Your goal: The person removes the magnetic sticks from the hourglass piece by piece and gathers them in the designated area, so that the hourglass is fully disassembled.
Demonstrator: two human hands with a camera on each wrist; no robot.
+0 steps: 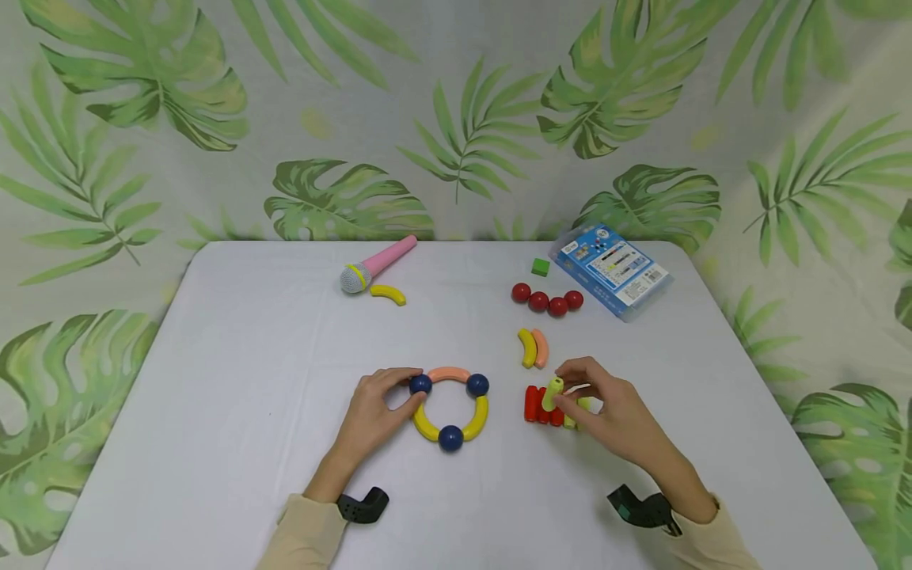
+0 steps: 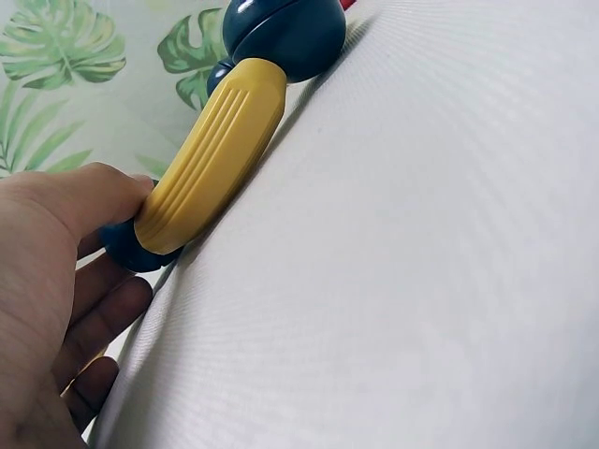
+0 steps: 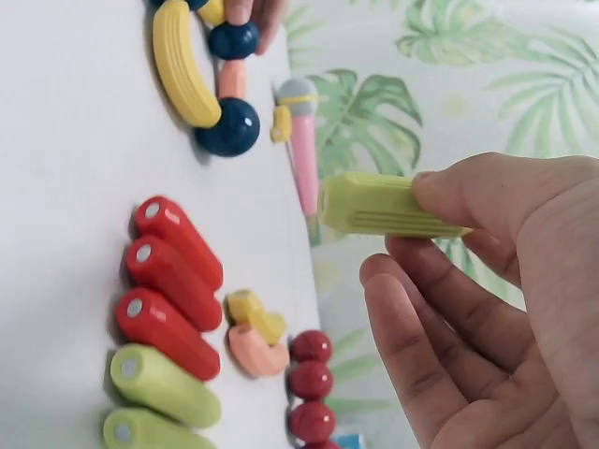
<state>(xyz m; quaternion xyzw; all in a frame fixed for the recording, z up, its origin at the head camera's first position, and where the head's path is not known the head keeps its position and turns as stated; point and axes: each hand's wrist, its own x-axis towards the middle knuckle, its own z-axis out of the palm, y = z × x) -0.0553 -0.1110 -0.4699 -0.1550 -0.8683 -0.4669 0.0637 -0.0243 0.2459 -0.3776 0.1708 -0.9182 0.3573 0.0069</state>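
Ribbed plastic, the lime-green stick [image 3: 379, 206] we pinch by 1 end in our right hand [image 1: 616, 412] looks light and rigid, while our left hand [image 1: 374, 412] pinches the ring's navy ball [image 1: 420, 385].

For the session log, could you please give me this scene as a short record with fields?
Left hand: grips a dark blue ball of the ring
Right hand: pinches a light green stick, lifted off the table
Ring: three dark blue balls, two yellow arcs, one peach arc
Below the right hand: three red sticks, two green sticks
Far side: four red balls, pink microphone, blue box
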